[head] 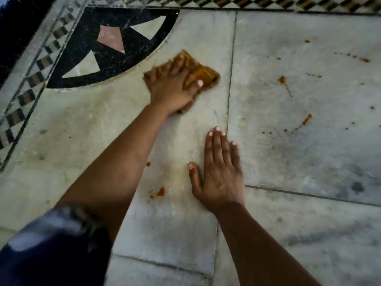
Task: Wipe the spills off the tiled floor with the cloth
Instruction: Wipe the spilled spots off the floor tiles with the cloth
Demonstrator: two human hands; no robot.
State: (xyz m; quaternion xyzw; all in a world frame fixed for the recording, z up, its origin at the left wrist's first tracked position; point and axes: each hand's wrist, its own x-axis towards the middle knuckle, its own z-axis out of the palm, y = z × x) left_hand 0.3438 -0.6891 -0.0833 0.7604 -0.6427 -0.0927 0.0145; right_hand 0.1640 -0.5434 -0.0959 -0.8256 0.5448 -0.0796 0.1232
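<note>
My left hand [172, 87] presses flat on an orange-brown cloth [203, 75] against the pale tiled floor [82, 124], just right of a black inlaid arc. The cloth is stained and partly hidden under my fingers. My right hand [219, 172] lies flat on the floor with fingers together, holding nothing, nearer to me. Orange spill drops [160, 191] sit between my forearms. More orange spots [306, 119] and a blob [281, 79] dot the tile to the right.
A black arc inlay with pink and white triangles [111, 44] fills the upper left. A checkered border [268, 3] runs along the top and down the left side. My dark sleeve [51, 244] covers the lower left corner. Dark grout lines cross the floor.
</note>
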